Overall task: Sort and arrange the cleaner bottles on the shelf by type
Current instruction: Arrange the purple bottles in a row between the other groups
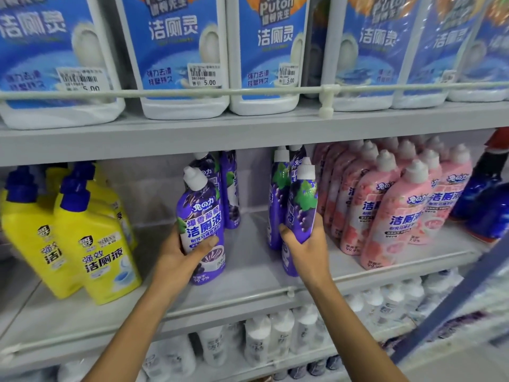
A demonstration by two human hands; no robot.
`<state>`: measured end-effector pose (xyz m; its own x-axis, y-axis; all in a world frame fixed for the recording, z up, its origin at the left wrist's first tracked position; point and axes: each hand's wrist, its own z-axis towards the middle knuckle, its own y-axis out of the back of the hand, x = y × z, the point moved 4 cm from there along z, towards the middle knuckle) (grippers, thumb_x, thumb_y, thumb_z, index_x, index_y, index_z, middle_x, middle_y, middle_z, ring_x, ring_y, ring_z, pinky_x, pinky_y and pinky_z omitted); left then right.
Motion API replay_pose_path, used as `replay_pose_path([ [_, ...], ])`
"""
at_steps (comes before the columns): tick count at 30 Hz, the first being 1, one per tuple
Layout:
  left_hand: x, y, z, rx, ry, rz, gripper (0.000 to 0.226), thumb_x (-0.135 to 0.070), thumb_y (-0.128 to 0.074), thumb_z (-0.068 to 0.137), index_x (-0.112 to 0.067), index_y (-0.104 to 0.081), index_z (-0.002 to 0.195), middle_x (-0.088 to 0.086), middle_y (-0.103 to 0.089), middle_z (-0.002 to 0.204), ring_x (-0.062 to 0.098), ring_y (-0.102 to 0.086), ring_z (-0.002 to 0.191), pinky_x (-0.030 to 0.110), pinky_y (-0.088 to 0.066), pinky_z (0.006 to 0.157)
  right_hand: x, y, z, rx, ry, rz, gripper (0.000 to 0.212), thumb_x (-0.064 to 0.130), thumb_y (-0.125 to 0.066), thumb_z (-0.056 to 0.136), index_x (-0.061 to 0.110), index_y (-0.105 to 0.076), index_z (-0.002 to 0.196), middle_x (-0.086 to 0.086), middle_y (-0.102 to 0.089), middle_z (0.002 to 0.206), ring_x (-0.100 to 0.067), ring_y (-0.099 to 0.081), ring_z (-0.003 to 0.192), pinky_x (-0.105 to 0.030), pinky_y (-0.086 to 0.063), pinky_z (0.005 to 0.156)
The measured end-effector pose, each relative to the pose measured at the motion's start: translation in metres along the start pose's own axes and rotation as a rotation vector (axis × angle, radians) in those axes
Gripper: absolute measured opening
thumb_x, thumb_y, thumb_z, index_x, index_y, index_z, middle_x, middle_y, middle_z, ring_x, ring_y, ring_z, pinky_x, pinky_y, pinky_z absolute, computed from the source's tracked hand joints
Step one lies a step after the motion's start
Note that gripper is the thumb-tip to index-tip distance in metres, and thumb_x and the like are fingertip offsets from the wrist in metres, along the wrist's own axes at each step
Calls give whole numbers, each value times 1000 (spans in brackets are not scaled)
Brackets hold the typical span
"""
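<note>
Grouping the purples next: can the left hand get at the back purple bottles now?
Probably not: the left hand grips the front bottle, which stands before the back bottles. Once freed, the gap beside them looks open.

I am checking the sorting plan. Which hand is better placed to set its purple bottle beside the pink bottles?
Probably the right hand. Its purple bottle is close to the pink bottles, beside a standing purple one. The left hand grips the other purple bottle farther away, across a bare stretch of shelf.
</note>
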<state>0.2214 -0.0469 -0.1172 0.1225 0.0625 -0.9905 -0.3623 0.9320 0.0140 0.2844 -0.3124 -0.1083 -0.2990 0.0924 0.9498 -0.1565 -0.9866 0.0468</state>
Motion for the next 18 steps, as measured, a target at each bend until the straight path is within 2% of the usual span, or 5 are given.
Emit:
replay_pose_path([
  [3,1,3,-1,-14,-6,-10,47,-20,-84,80,-20,-64,122,-5,-79,104,14,-77,91,24,-61,68,5,-10,-12,-7,7,41,46,5,-77,85,21,-56,122,2,-69,108,-6,-67,89,-12,-50,74],
  [6,1,8,1,-16,0,-4,46,-22,-85,79,-22,-66,120,-5,-79,104,15,-77,91,28,-60,69,7,-19,-19,-20,29,44,49,9,-79,84,27,-55,123,7,-68,108,-13,-67,93,-23,-56,79],
  [10,-1,13,3,-19,-4,-27,44,-19,-85,80,-21,-66,120,-4,-79,104,17,-77,92,36,-61,75,12,-30,-26,-88,65,62,42,12,-78,85,31,-56,116,6,-65,103,-18,-65,91,-32,-55,82],
  [14,-4,9,4,35,-7,-67,43,-17,-81,85,-21,-64,124,-3,-79,108,17,-77,95,29,-62,74,7,-44,-24,-156,74,-11,63,24,-82,85,20,-51,139,4,-60,127,-13,-62,114,-38,-52,102],
  [18,-6,-4,4,61,-7,-100,43,-17,-80,86,-20,-63,125,-2,-79,109,19,-76,97,29,-62,76,5,-53,-19,-174,72,-15,75,24,-83,86,16,-42,149,1,-51,139,-15,-55,127,-39,-46,112],
])
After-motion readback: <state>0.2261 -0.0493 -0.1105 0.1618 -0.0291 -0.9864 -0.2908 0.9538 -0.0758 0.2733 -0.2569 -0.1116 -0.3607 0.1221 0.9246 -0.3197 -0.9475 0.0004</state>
